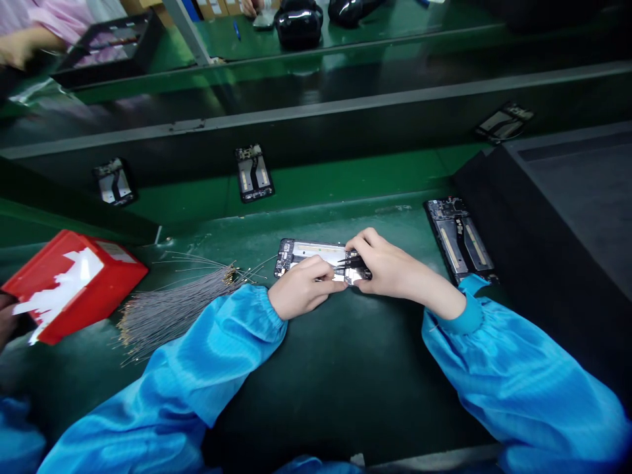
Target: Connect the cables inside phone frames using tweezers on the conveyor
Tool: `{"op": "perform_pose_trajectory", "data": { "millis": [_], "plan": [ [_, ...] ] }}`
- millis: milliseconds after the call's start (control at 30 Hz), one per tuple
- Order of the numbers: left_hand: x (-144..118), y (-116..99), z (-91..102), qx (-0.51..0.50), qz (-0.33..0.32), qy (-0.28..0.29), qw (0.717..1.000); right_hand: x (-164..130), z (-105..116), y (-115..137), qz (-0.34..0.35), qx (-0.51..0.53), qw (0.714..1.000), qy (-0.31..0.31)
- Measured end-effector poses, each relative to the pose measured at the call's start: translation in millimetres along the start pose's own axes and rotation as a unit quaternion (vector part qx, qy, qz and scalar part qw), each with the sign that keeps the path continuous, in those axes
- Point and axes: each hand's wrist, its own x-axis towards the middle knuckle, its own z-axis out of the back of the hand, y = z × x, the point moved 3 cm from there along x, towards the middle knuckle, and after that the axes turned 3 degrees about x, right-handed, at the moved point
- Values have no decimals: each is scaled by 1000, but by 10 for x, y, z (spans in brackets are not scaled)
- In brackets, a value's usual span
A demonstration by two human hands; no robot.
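An opened phone body (316,250) with a silver middle and dark circuit parts lies sideways on the green bench in front of me. My left hand (306,286) is closed over its lower edge, fingers bent and pressed together; what they pinch is hidden. From the right, my right hand (388,266) curls around the phone's right end, thumb low and fingers high. Dark tweezers (349,262) stick out of that hand, their thin tips pointing left over the phone. A bundle of thin grey cables (172,309) lies left of my left hand, some loose ends reaching toward the phone.
More opened phones lie around: one on the right (461,240), others on the lower green strip behind, such as this phone (253,172). A red bin (89,283) stands left, a person's hand beside it. A black foam-like block (557,217) borders the right. Across, another person's pink sleeve shows.
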Motion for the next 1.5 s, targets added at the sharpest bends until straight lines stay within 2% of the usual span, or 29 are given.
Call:
{"op": "perform_pose_trajectory", "data": {
  "millis": [167,300,633,767,900,1500],
  "plan": [
    [19,3,18,-52,39,-13,998,10,-19,-21,0,-6,1000,-14],
    [35,1,37,-89,39,-30,995,30,-23,-17,-7,-17,1000,-16],
    [19,15,12,-85,34,-17,996,84,44,148,-76,-116,990,24],
    [18,2,6,-65,45,-16,997,74,11,111,-38,-114,993,1],
    [26,2,12,-26,84,-23,996,59,-23,33,8,-93,996,-13],
    [72,23,2,-48,159,-20,986,95,-1,86,62,-210,975,-34]
  ]
}}
